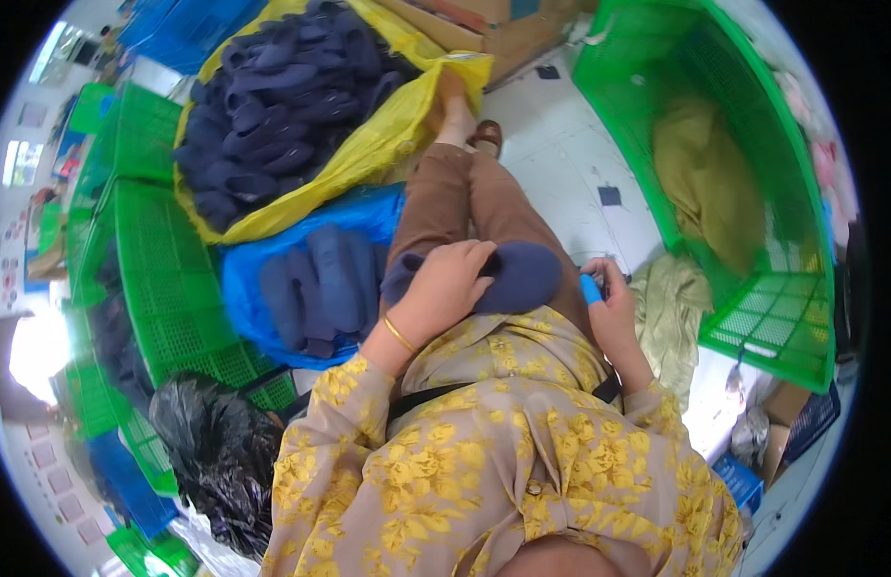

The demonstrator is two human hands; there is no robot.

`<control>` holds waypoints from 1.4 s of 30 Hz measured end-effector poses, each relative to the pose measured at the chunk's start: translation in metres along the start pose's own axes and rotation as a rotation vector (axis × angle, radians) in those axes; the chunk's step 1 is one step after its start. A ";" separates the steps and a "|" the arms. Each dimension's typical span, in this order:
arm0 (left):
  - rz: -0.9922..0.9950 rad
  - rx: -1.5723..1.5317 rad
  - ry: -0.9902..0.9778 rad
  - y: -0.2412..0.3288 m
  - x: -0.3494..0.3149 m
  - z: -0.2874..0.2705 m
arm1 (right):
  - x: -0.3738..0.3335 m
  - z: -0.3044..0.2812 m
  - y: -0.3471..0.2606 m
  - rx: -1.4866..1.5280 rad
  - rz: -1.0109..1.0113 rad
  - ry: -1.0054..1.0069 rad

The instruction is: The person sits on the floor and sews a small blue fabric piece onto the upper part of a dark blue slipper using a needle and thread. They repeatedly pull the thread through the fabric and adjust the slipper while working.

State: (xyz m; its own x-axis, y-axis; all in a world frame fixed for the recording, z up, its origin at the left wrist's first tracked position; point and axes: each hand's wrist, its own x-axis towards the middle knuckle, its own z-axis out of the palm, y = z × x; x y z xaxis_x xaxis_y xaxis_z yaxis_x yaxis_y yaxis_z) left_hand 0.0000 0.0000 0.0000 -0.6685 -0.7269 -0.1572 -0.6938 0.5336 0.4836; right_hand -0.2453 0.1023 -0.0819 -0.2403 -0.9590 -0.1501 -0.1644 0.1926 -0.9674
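Navy shoe lying crosswise on the lap, toe to the right

The left hand (445, 284) is clamped over the middle of the navy shoe (524, 279), thumb and fingers pinching it; long axis runs side to side across the brown trousers (436, 197), rounded toe pointing right, other end poking out left of the grip; the hand itself hides a good chunk of it. The right hand (614, 317) sits right of the grip, fingers curled, with a blue finger cover (590, 288); can't tell if it's pinching anything. Left of the grip, more shoes (321, 288) lie on blue plastic (239, 288); past those, a yellow sack (397, 159) full of them; farther right, beyond the right hand, pale cloth (671, 308) and a green crate (772, 332).
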 end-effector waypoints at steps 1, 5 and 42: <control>0.055 0.026 0.136 0.005 -0.009 -0.001 | 0.006 0.005 -0.005 -0.002 -0.123 -0.031; 0.102 -0.098 0.321 0.063 -0.044 0.040 | -0.001 -0.042 -0.038 -0.474 -0.494 -0.314; -1.424 0.096 1.258 0.059 -0.544 0.009 | 0.030 -0.026 -0.017 -0.976 -0.646 -0.441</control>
State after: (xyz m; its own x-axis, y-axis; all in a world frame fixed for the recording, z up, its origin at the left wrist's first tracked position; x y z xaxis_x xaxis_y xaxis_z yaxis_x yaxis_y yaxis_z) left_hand 0.3202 0.4307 0.1059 0.8566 -0.4116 0.3112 -0.5159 -0.6738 0.5290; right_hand -0.2747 0.0761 -0.0646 0.4581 -0.8870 0.0577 -0.8180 -0.4461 -0.3632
